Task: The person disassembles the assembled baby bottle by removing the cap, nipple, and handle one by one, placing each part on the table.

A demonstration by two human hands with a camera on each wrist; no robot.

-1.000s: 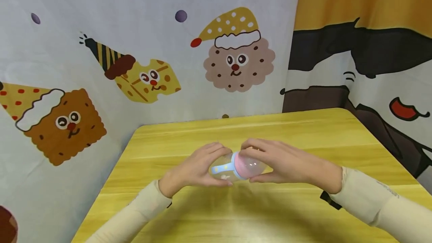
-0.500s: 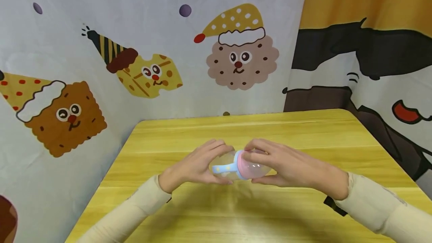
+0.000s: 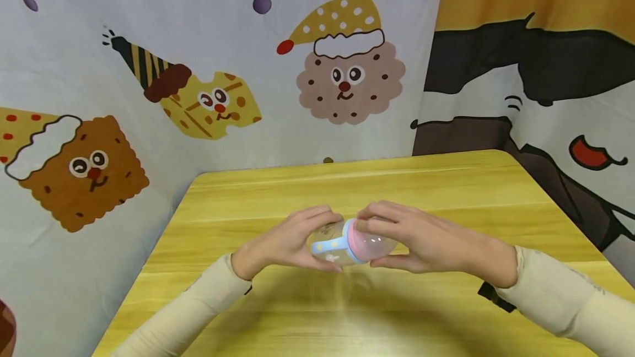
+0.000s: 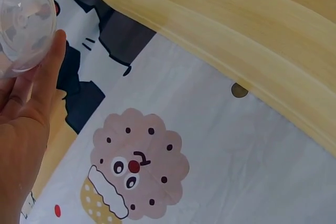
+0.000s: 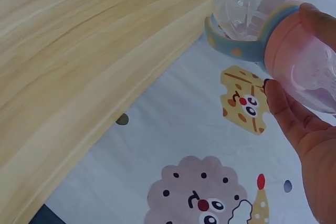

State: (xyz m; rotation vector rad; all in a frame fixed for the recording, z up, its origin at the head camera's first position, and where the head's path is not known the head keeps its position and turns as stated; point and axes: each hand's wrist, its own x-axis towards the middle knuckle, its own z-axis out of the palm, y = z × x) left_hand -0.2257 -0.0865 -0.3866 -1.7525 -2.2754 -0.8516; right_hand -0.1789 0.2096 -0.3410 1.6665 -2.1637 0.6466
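A baby bottle (image 3: pixel 338 243) lies on its side in the air above the table, held between both hands. My left hand (image 3: pixel 292 240) grips its clear body; the bottle's round base (image 4: pixel 25 24) shows in the left wrist view. With fingers and thumb, my right hand (image 3: pixel 421 238) holds the pink collar and clear dome cap (image 3: pixel 377 245) at the other end. A light blue handle (image 5: pixel 233 45) with yellow dots runs from the blue ring along the body. In the right wrist view, thumb and fingertips touch the pink collar (image 5: pixel 289 43).
The yellow wood-grain table (image 3: pixel 278 313) lies under both hands. Behind it and to the sides hangs a white curtain (image 3: pixel 208 4) printed with cartoon biscuits and cheese, meeting the table's back edge.
Both hands keep their hold on the bottle, which stays nearly in place. The head view has shifted slightly. Any turning of the cap is too small to tell.
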